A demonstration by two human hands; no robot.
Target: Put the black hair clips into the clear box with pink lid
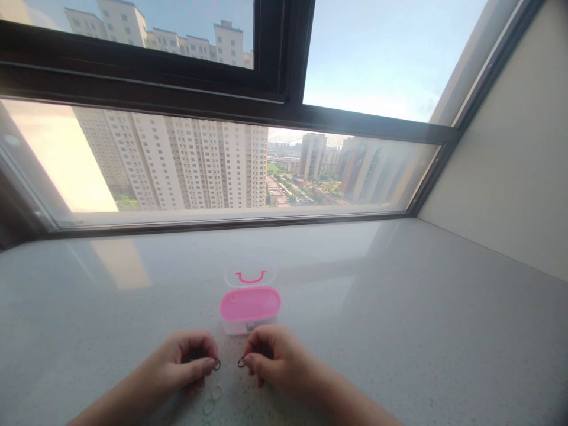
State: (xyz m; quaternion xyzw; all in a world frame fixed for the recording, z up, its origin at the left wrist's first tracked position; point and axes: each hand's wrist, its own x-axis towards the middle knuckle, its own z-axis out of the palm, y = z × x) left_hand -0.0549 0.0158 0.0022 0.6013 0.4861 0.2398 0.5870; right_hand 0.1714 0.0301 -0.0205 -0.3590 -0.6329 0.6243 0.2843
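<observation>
Between thumb and forefinger, my left hand (189, 362) pinches a small dark hair tie (218, 365). A second dark hair tie (241, 361) is pinched the same way in my right hand (275, 358). The two hands are apart, with a gap of countertop between them. Just behind them stands a clear plastic box with a pink rim and pink inside (251, 305); its transparent lid (231, 277) with a pink handle lies behind it. On the counter below my left fingers lie a pale ring-shaped band (217, 392) and a greenish one (208, 407).
A speckled white countertop (399, 319) spreads out on both sides of the box. Dark window frames (284, 112) border it at the back, with tall buildings outside. A plain wall (510, 160) rises at the right.
</observation>
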